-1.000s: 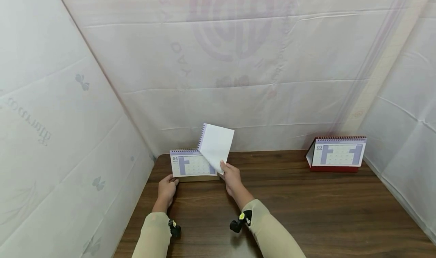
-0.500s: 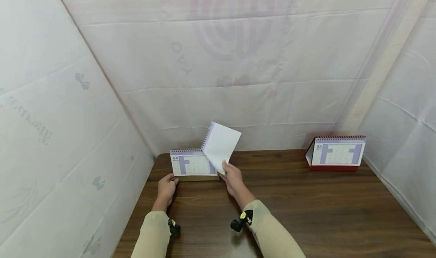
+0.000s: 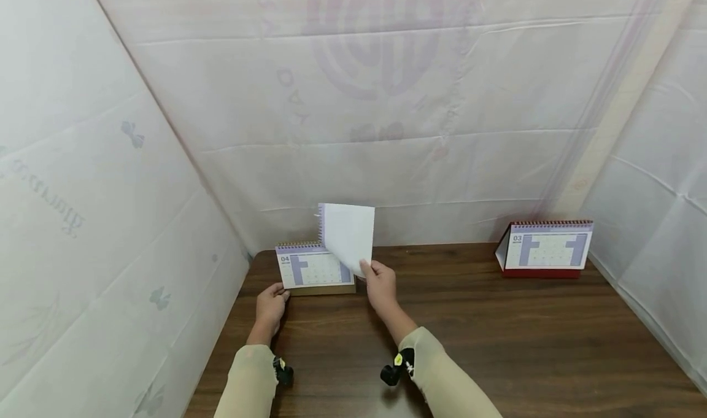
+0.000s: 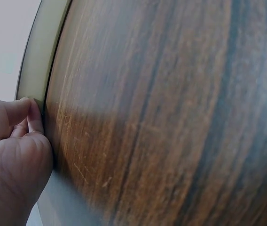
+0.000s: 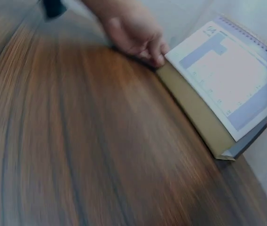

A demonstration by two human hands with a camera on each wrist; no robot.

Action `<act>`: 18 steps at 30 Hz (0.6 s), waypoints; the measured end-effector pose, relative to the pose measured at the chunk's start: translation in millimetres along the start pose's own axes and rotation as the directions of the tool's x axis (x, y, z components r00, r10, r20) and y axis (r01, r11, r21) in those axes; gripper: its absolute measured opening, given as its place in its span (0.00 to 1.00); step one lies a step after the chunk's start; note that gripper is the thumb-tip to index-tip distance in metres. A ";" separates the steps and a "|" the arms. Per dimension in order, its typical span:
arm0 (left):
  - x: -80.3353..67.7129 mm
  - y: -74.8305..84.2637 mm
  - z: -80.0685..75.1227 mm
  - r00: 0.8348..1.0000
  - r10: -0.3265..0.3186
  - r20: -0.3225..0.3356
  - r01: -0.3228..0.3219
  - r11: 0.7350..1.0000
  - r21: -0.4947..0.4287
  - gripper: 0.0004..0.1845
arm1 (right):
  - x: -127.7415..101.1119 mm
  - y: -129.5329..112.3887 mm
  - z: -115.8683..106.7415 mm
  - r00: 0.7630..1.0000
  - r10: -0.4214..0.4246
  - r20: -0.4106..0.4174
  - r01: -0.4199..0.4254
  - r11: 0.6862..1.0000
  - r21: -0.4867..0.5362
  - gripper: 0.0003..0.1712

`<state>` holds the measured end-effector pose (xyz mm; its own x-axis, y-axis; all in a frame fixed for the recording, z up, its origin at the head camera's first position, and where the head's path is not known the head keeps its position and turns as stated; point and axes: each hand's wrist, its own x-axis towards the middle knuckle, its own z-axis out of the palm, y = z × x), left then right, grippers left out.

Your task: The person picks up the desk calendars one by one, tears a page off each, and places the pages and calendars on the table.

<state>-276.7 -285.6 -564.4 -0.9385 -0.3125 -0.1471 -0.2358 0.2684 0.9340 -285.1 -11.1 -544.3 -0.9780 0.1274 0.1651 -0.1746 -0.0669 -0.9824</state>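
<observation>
A desk calendar (image 3: 315, 269) showing 04 stands at the table's far left on a tan base (image 3: 323, 290). My left hand (image 3: 270, 305) grips the base's lower left corner; thumb and finger pinch that edge in the left wrist view. My right hand (image 3: 382, 288) pinches the lower right corner of a calendar page (image 3: 350, 232), blank side showing. This page is tilted upward, its purple, holed edge upright above the coil, and it covers the calendar's upper right part. Whether its lower corner still touches the coil I cannot tell.
A second desk calendar (image 3: 551, 246), showing 03 on a red base, stands at the far right of the brown wooden table (image 3: 497, 332). White printed sheeting (image 3: 442, 178) hangs behind and along both sides.
The held page first swung right and up, then back left and slightly down, now more upright. My right hand shifted slightly right. The left hand stays at the base corner.
</observation>
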 end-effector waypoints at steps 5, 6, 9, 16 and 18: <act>0.7 0.1 -0.7 1.000 0.007 -0.001 -0.007 1.000 0.001 0.22 | -10.6 -7.3 -4.1 0.976 -0.214 0.035 0.217 0.964 -0.151 0.15; 0.6 0.1 -0.7 1.000 0.008 0.002 -0.008 1.000 0.003 0.22 | -12.9 -8.4 -4.5 0.971 -0.235 0.049 0.240 0.958 -0.154 0.15; 0.5 -0.7 -0.3 1.000 0.013 0.009 -0.013 1.000 0.004 0.22 | -17.7 -11.1 -3.8 0.963 -0.263 0.063 0.270 0.952 -0.146 0.14; 2.0 -3.6 0.6 0.999 0.033 -0.007 -0.033 0.999 0.005 0.21 | -21.6 -21.3 3.3 0.972 -0.228 0.059 0.235 0.942 -0.238 0.05; 2.5 -4.5 1.1 0.999 0.036 -0.009 -0.036 0.999 -0.001 0.20 | -21.0 -22.7 4.0 0.964 -0.251 0.092 0.267 0.916 -0.299 0.04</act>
<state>-278.3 -286.6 -569.3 -0.9439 -0.3112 -0.1108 -0.2020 0.2783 0.9390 -261.1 -16.2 -525.1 -0.9089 0.0489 0.4141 -0.3872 0.2691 -0.8818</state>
